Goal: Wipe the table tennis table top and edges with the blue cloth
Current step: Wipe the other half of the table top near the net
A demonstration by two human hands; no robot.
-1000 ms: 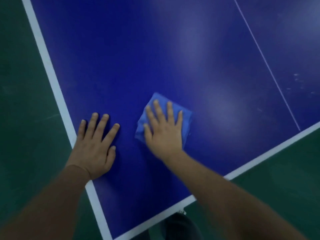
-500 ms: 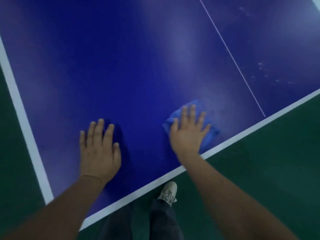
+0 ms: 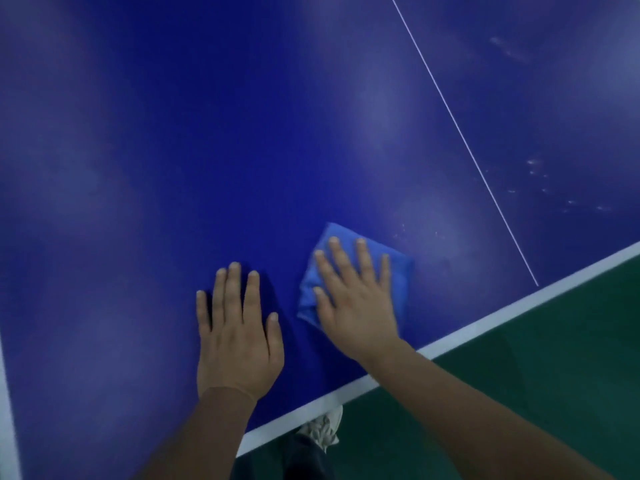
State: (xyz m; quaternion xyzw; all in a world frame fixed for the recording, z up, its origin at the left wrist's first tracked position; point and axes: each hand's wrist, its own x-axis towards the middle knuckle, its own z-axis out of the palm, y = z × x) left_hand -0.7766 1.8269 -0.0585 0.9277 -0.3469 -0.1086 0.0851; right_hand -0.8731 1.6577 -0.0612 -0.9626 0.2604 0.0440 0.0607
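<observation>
Only pressed, not pinched, beneath the straight-fingered right hand (image 3: 356,299) near the white edge stripe (image 3: 519,303) of the dark blue table tennis table top (image 3: 242,133), the folded blue cloth (image 3: 307,292) may bunch or slip free; the empty left hand (image 3: 239,334) lies flat alongside.

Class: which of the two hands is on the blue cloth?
The right hand, flat on the blue cloth; the left hand rests on bare table top.
</observation>
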